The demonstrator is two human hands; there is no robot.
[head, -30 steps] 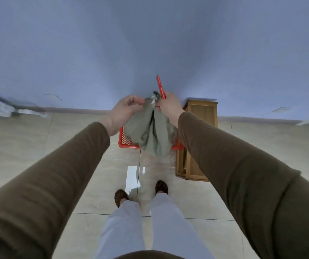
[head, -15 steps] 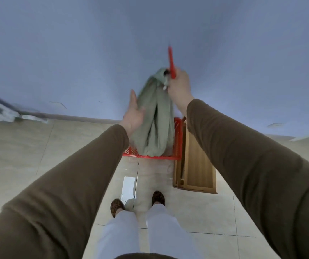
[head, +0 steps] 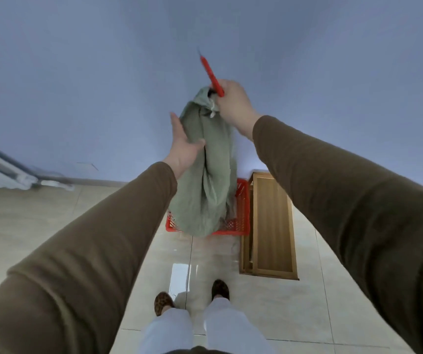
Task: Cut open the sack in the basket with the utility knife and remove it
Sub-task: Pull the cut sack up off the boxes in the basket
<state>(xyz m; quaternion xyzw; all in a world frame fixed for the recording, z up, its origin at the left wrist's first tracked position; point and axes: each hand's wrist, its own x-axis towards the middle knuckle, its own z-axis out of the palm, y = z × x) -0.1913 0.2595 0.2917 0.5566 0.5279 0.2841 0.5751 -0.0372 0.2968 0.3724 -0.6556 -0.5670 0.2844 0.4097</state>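
Note:
A grey-green sack [head: 206, 172] hangs long and limp in front of me, its lower end still over the red plastic basket [head: 241, 213] on the floor. My right hand [head: 233, 103] grips the sack's bunched top together with a red utility knife [head: 211, 76], which points up and away. My left hand [head: 186, 146] presses flat against the sack's left side, thumb curling round the cloth. The basket's inside is mostly hidden behind the sack.
A wooden stool or frame [head: 269, 223] stands right against the basket's right side. A blue wall rises behind; a pale pipe or rail [head: 13, 172] runs along its foot at the left. My feet [head: 192, 295] stand on glossy beige tiles.
My right hand has lifted the sack's top and the knife higher. The sack has stretched out above the basket. My left hand let go of the top and now rests on the sack's side.

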